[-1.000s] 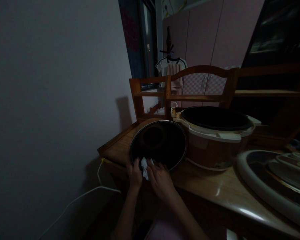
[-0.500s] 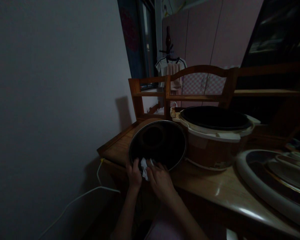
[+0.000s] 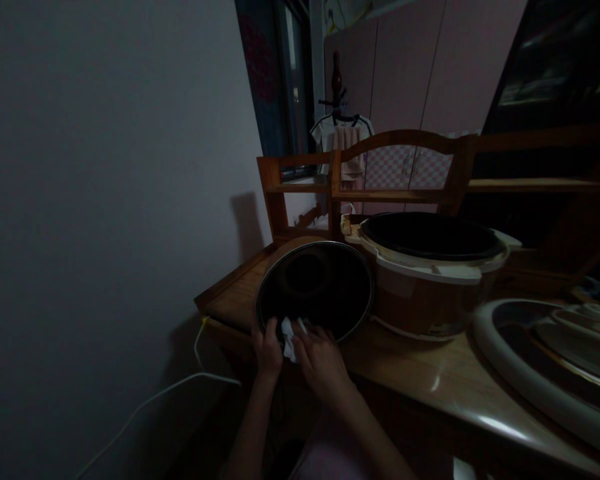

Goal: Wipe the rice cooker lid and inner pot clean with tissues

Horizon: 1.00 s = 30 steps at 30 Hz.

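Note:
A round, dark-lined inner pot (image 3: 325,280) lies tilted on the wooden desk, its mouth facing me. My left hand (image 3: 269,350) grips the near left part of its rim, the thumb over the edge. Crumpled white tissue (image 3: 289,340) is pressed against the near rim by my right hand (image 3: 320,357), whose fingers are closed around it and reach just inside the pot. Right of the pot stands a rice cooker body (image 3: 420,293) with a dark interior and a cream rim. Its detached lid (image 3: 555,353) rests at the right.
The wooden desk (image 3: 405,370) has a low shelf rail (image 3: 400,195) along its back. A white wall (image 3: 130,167) rises on the left, with a pale cord (image 3: 180,380) hanging near the desk's corner. Clothes (image 3: 347,143) hang beyond, before pink cabinets (image 3: 405,67).
Both hands and the tissue have barely shifted, a few pixels to the left along the rim. The pot has turned very slightly with them; the cooker and lid stay put.

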Tool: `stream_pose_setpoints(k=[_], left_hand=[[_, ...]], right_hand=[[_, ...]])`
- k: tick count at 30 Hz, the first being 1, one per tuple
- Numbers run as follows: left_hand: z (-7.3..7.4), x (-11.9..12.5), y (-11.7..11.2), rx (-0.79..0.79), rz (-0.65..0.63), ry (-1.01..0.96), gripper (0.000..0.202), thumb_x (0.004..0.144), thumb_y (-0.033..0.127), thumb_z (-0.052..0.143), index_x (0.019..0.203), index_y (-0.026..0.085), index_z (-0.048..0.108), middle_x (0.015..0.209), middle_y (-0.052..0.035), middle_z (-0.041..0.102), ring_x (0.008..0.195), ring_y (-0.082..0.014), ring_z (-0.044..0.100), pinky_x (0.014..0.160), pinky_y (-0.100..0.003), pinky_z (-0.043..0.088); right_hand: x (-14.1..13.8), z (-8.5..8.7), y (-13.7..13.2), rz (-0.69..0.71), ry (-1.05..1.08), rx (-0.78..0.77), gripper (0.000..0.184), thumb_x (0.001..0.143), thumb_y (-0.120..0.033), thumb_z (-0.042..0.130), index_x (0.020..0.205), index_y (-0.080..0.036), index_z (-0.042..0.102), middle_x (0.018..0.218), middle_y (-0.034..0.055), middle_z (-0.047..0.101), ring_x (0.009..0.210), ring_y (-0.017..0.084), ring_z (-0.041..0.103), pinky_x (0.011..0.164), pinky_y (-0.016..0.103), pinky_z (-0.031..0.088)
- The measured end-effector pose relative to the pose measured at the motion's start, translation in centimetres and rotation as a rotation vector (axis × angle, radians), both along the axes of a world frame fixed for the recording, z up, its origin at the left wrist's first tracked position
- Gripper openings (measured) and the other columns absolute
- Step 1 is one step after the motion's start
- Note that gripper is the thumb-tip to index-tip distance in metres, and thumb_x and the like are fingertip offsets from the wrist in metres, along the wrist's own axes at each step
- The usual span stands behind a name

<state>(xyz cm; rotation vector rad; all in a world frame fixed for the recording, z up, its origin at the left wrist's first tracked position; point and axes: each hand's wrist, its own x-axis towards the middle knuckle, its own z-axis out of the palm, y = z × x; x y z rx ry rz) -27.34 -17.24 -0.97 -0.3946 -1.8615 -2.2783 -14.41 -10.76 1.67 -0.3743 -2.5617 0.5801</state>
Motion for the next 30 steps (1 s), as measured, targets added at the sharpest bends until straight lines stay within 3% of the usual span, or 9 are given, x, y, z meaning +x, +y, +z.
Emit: stream_pose_setpoints(k=[9, 19, 24, 30], left_hand=[[0.7, 0.4, -0.4, -0.003, -0.025, 0.028, 0.031, 0.078, 0.035, 0.057, 0.101, 0.017, 0.067, 0.106, -0.0064, 0.069, 0.1, -0.023, 0.06, 0.095, -0.036, 0.043], [0.0, 0.0, -0.9, -0.017, 0.02, -0.023, 0.026, 0.074, 0.04, 0.058, 0.084, 0.018, 0.067, 0.089, -0.0048, 0.067, 0.089, -0.023, 0.059, 0.092, -0.038, 0.043], [-0.1, -0.1, -0.9, -0.006, 0.004, -0.03, 0.026, 0.076, 0.039, 0.058, 0.088, 0.018, 0.067, 0.094, -0.0049, 0.068, 0.091, -0.0222, 0.059, 0.089, -0.036, 0.045], [0.3, 0.2, -0.7, -0.018, 0.002, 0.005, 0.032, 0.079, 0.037, 0.058, 0.102, 0.017, 0.067, 0.106, -0.007, 0.068, 0.102, -0.0241, 0.059, 0.096, -0.037, 0.043]], right_hand=[[0.2, 0.0, 0.2, 0.031, 0.012, 0.01, 0.041, 0.104, -0.034, 0.029, 0.137, -0.027, 0.052, 0.131, 0.0049, 0.063, 0.121, 0.023, 0.053, 0.103, 0.04, 0.038], [0.5, -0.1, 0.2, 0.029, -0.014, 0.069, 0.04, 0.103, -0.035, 0.032, 0.136, -0.026, 0.052, 0.133, 0.0066, 0.061, 0.122, 0.023, 0.052, 0.103, 0.041, 0.039], [0.7, -0.3, 0.2, 0.022, -0.006, 0.074, 0.04, 0.103, -0.035, 0.033, 0.135, -0.025, 0.053, 0.132, 0.0062, 0.061, 0.121, 0.024, 0.052, 0.104, 0.042, 0.038], [1.7, -0.3, 0.7, 0.038, -0.011, 0.095, 0.039, 0.102, -0.035, 0.035, 0.137, -0.024, 0.051, 0.13, 0.0078, 0.063, 0.12, 0.024, 0.053, 0.103, 0.041, 0.038]])
